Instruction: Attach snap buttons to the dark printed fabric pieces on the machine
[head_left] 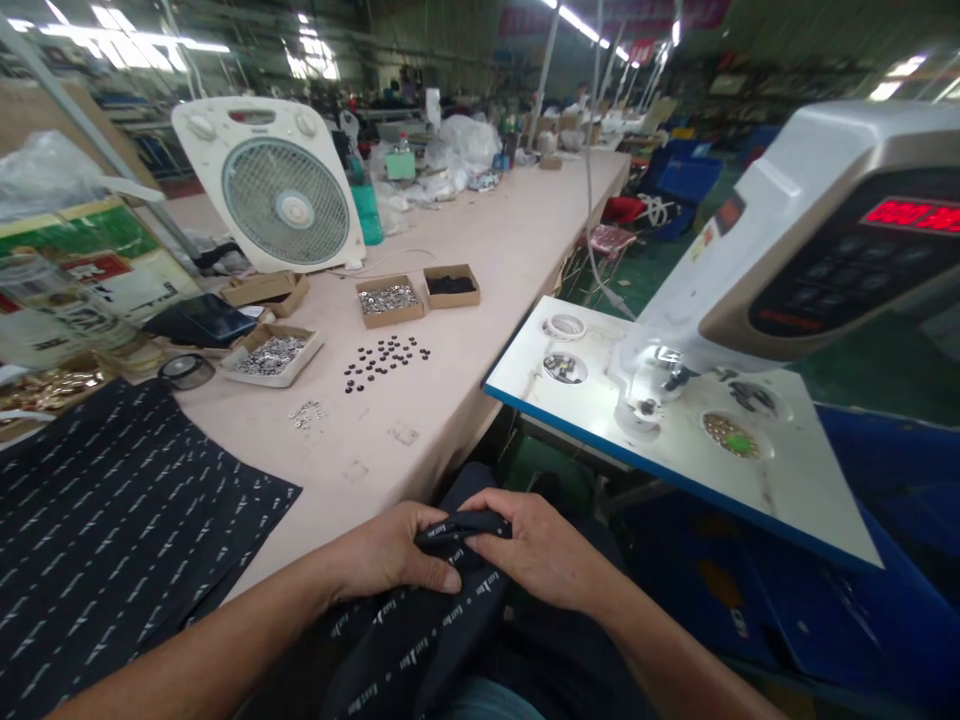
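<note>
Currently gripped from both sides: dark printed cloth (pixel 424 630)

Left hand (pixel 386 550) and right hand (pixel 547 550) have their fingers closed on a bunched fold of it, just off the right edge of the table (pixel 517 260). Well in from that edge lie loose black caps (pixel 384 356), with a box of silver pieces (pixel 394 317) farther back; a white machine (pixel 817 230) stands just beside the same edge

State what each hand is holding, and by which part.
Left hand and right hand both pinch the dark printed fabric by its folded upper edge.
</note>
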